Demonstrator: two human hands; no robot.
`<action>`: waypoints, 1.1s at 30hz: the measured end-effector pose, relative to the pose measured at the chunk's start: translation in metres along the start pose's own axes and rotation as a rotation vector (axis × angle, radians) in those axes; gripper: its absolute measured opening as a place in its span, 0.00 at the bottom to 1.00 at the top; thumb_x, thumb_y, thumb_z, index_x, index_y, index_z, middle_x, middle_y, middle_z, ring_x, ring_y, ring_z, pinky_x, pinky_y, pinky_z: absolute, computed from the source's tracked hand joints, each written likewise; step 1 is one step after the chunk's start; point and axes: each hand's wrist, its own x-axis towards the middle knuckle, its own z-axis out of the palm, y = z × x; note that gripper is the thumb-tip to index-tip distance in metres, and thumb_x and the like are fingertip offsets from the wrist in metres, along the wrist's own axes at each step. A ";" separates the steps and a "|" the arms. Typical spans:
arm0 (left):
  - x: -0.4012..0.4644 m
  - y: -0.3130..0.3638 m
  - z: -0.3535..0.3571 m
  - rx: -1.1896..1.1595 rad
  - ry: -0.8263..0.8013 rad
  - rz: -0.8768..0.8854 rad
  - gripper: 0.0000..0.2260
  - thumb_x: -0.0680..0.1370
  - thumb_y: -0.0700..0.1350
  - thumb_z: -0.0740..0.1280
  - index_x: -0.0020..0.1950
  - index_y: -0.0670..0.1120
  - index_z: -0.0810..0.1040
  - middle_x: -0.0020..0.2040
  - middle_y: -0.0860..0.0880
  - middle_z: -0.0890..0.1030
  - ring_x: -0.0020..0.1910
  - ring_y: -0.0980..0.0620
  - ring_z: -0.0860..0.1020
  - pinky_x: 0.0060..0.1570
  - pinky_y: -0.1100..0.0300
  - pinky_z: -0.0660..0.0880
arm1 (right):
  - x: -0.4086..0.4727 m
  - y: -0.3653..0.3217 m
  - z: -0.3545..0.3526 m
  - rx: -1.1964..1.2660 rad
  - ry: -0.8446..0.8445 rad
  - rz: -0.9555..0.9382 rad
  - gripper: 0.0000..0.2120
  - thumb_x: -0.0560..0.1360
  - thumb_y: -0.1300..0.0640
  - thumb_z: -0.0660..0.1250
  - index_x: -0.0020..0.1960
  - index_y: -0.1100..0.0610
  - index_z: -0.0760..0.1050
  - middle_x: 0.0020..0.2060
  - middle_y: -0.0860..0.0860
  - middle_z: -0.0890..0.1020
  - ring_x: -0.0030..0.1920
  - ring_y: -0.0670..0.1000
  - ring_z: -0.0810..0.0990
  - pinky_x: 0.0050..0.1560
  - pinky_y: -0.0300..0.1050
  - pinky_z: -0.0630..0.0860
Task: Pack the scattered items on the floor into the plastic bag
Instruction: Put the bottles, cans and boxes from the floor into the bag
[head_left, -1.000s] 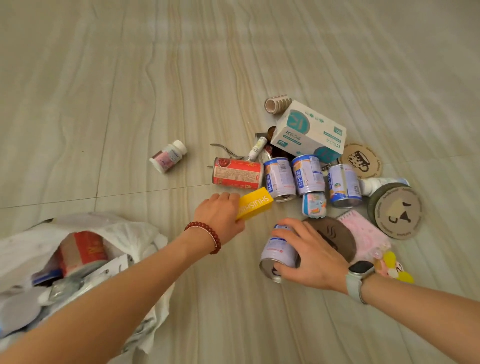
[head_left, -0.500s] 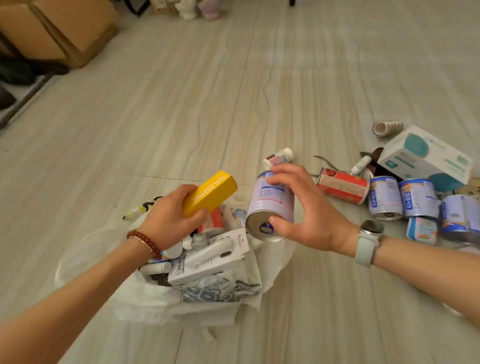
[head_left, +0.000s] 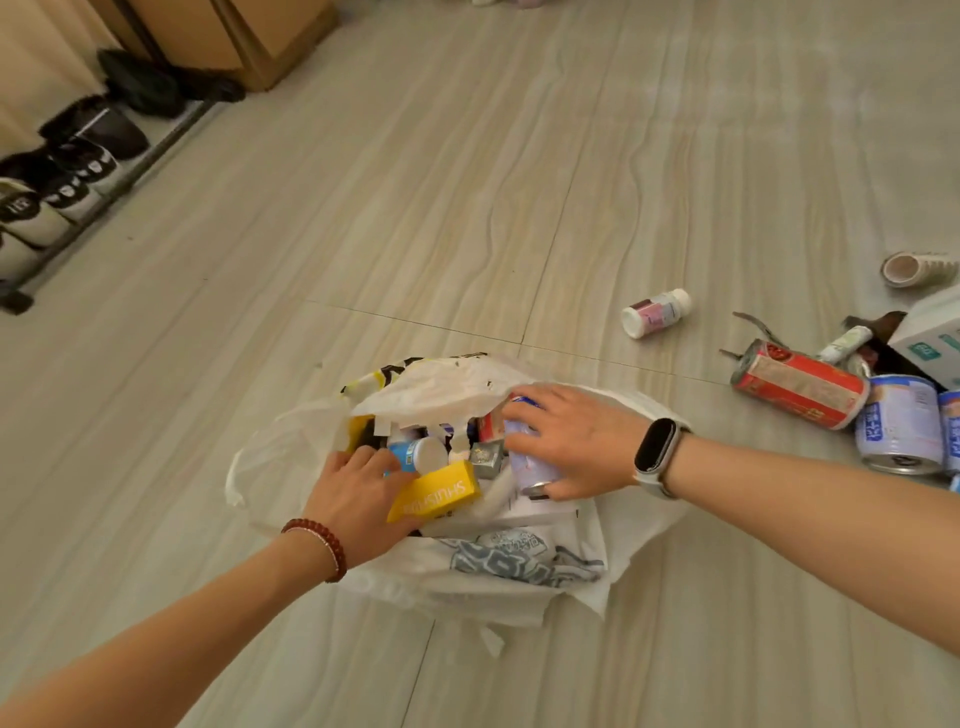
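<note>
Head view: pale wood-grain tile floor (head_left: 467, 208), shoe rack (head_left: 78, 171) at far left. One white plastic bag (head_left: 519, 582). Your left hand (head_left: 358, 499) grips one yellow rectangular box (head_left: 434, 491); your right hand (head_left: 571, 441) clasps one pale-blue tin can (head_left: 530, 467). Both now sit inside the bag, no longer above it.

Plastic bag (head_left: 519, 582) mouth crowded by both hands and packed contents; bare floor (head_left: 415, 208) open beyond; cans (head_left: 898, 423) and pill bottle (head_left: 655, 313) clutter the right
</note>
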 end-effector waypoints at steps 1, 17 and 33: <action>0.001 0.001 0.000 0.004 0.001 0.006 0.20 0.59 0.65 0.65 0.42 0.54 0.82 0.38 0.53 0.81 0.34 0.51 0.79 0.32 0.55 0.76 | 0.004 0.003 0.001 -0.008 0.015 -0.015 0.17 0.64 0.48 0.71 0.47 0.57 0.74 0.50 0.58 0.80 0.51 0.60 0.79 0.50 0.51 0.77; 0.028 0.008 0.017 -0.035 0.116 -0.095 0.49 0.57 0.74 0.63 0.72 0.55 0.52 0.71 0.41 0.65 0.69 0.38 0.65 0.63 0.34 0.59 | -0.028 0.034 0.014 0.031 -0.114 0.833 0.35 0.75 0.42 0.59 0.74 0.56 0.50 0.70 0.58 0.64 0.70 0.59 0.63 0.66 0.60 0.61; 0.092 -0.028 -0.049 -0.667 0.315 -0.360 0.11 0.80 0.42 0.54 0.44 0.41 0.72 0.37 0.43 0.74 0.37 0.45 0.71 0.34 0.57 0.64 | -0.009 0.065 -0.037 0.657 0.420 1.048 0.21 0.79 0.61 0.54 0.27 0.55 0.57 0.26 0.50 0.64 0.38 0.55 0.67 0.40 0.45 0.59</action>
